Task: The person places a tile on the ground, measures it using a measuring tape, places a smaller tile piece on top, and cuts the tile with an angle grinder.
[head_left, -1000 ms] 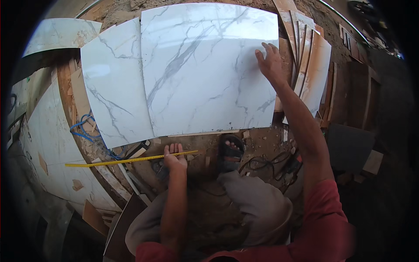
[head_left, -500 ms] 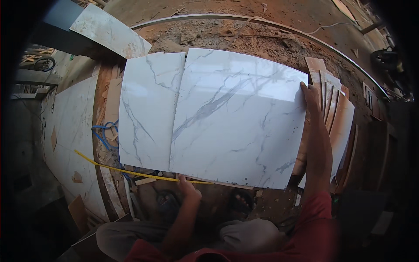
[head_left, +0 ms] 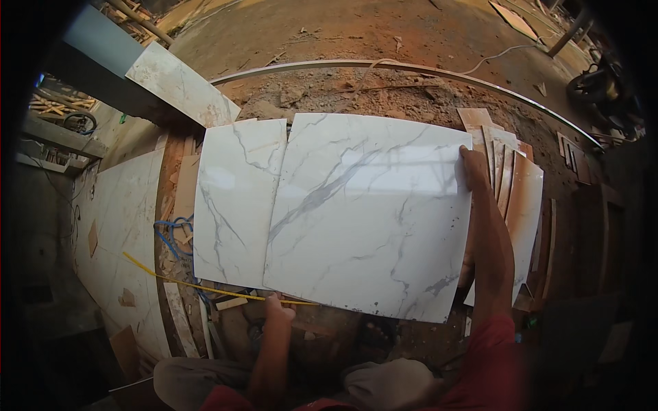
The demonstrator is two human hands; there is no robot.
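Observation:
A large white, grey-veined slab (head_left: 363, 219) lies beside a narrower matching piece (head_left: 229, 202). My right hand (head_left: 473, 164) grips the big slab at the upper part of its right edge. My left hand (head_left: 279, 308) is closed at the near edge, around the yellow tape rule (head_left: 179, 281), which stretches sideways along the slabs' front; whether these fingers also hold the slab is hidden. Behind my right forearm, a stack of stained slab pieces (head_left: 522, 205) leans in a fan. Below the slabs, my sandalled feet are dimly visible.
A white offcut (head_left: 181, 85) lies on a grey beam at back left. A long metal strip (head_left: 370, 64) crosses the rubble behind. A motorbike (head_left: 593, 92) stands at far right. Blue rope (head_left: 171, 233) and a floor of large tiles (head_left: 113, 205) lie to the left.
The view has swung up, so the slabs appear lower. My right hand has gone from open fingers on the slab's face to gripping its edge. My left fingers have closed at the tape.

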